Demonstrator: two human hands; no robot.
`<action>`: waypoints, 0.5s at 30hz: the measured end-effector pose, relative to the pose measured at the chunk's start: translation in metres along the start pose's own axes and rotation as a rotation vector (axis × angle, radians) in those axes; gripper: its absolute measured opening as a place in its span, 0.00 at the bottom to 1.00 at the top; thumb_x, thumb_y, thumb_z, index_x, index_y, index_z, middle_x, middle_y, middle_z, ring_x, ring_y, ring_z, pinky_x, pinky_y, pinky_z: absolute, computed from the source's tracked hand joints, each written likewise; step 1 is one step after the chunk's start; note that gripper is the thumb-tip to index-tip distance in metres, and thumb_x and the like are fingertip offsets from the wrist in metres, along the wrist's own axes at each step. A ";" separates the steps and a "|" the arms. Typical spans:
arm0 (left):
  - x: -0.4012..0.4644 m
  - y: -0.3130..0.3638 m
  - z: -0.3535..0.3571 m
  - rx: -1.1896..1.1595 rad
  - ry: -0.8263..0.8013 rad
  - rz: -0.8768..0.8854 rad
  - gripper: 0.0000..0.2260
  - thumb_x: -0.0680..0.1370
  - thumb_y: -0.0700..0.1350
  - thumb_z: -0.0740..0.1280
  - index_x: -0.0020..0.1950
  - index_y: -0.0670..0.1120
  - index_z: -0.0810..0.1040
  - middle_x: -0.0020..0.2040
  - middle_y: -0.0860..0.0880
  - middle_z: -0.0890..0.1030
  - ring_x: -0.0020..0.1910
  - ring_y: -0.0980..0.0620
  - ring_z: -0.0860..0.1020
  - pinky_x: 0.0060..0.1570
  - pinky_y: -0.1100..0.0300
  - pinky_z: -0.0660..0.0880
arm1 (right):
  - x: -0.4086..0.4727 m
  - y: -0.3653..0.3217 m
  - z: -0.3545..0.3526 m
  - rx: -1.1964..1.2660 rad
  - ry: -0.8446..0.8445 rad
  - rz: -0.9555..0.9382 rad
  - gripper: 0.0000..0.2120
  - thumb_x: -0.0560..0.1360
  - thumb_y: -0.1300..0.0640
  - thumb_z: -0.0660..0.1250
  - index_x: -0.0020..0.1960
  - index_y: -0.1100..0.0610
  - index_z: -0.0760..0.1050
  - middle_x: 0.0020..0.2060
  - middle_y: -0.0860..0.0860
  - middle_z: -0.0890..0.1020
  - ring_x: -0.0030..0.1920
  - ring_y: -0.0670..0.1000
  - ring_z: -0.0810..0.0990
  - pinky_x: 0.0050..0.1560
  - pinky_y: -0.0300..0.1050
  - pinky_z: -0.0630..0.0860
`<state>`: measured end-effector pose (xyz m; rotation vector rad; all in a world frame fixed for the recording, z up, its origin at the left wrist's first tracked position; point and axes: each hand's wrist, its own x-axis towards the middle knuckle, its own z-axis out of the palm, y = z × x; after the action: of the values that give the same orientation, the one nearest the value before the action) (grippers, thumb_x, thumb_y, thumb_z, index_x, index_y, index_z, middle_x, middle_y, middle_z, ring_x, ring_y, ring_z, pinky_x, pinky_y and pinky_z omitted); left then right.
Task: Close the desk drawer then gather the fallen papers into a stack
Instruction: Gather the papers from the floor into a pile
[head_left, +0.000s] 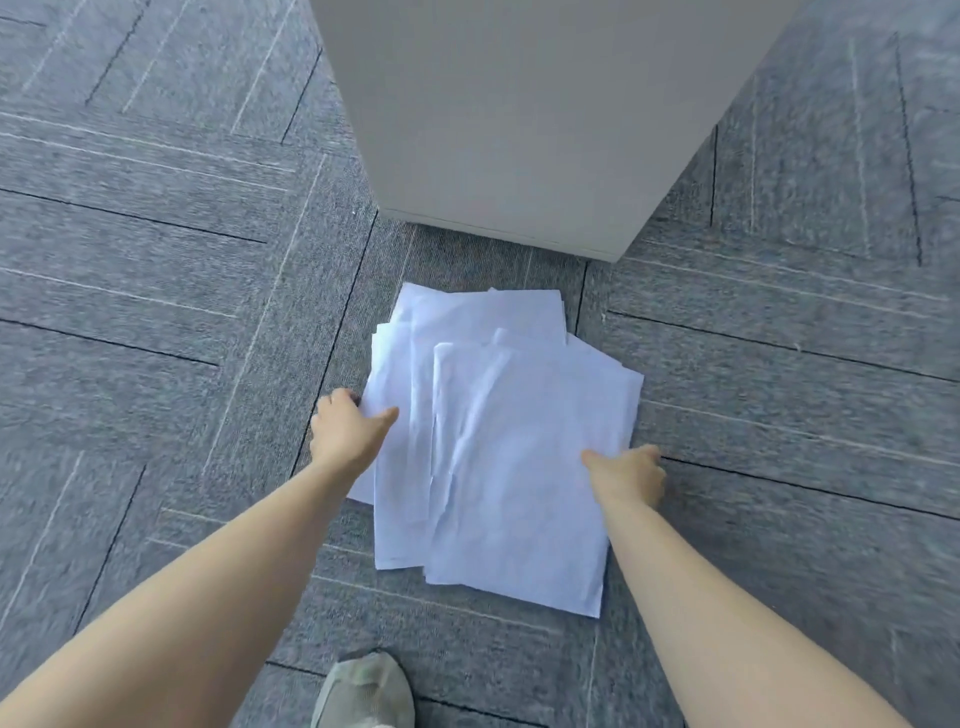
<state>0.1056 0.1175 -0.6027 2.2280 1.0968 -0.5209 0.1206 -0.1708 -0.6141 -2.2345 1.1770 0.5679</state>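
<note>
Beside a shoe (363, 691), both arms are reaching down: the left hand (345, 428) and right hand (628, 475) are pinching opposite edges of the papers (498, 447), overlapped but uneven on the carpet (156, 260). No open drawer is showing on the cabinet (530, 114); squaring apparently remains.

White papers (498, 441), loosely overlapped, slightly crumpled, flat on carpet; perhaps several sheets.

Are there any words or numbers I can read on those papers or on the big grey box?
None can be read.
Papers: the white sheets look blank from here; any print is too faint or blurred to tell.
Grey cabinet: plain side, no label or number showing.
Carpet: only lines, no signs.
Shoe: no brand visible.
</note>
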 end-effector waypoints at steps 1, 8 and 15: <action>-0.001 0.001 0.003 -0.023 0.003 0.001 0.28 0.70 0.57 0.70 0.63 0.41 0.72 0.63 0.40 0.73 0.64 0.38 0.70 0.62 0.46 0.69 | -0.005 -0.005 0.006 0.029 -0.014 -0.011 0.31 0.66 0.55 0.74 0.62 0.67 0.66 0.62 0.69 0.74 0.62 0.67 0.75 0.57 0.54 0.74; -0.019 0.006 0.021 -0.233 -0.207 -0.020 0.21 0.62 0.54 0.75 0.47 0.41 0.80 0.48 0.41 0.83 0.43 0.43 0.82 0.45 0.50 0.80 | -0.017 -0.025 0.028 0.109 -0.240 -0.149 0.06 0.62 0.58 0.67 0.33 0.58 0.70 0.33 0.56 0.76 0.38 0.61 0.77 0.33 0.44 0.67; -0.037 0.017 0.019 -0.498 -0.386 0.080 0.10 0.71 0.30 0.68 0.46 0.43 0.77 0.43 0.42 0.82 0.35 0.47 0.80 0.38 0.57 0.79 | -0.038 -0.025 0.017 0.328 -0.422 -0.141 0.10 0.67 0.62 0.69 0.48 0.60 0.80 0.40 0.53 0.83 0.44 0.59 0.82 0.50 0.54 0.79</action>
<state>0.0964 0.0754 -0.5903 1.6458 0.8215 -0.5452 0.1201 -0.1252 -0.5982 -1.7906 0.8218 0.6911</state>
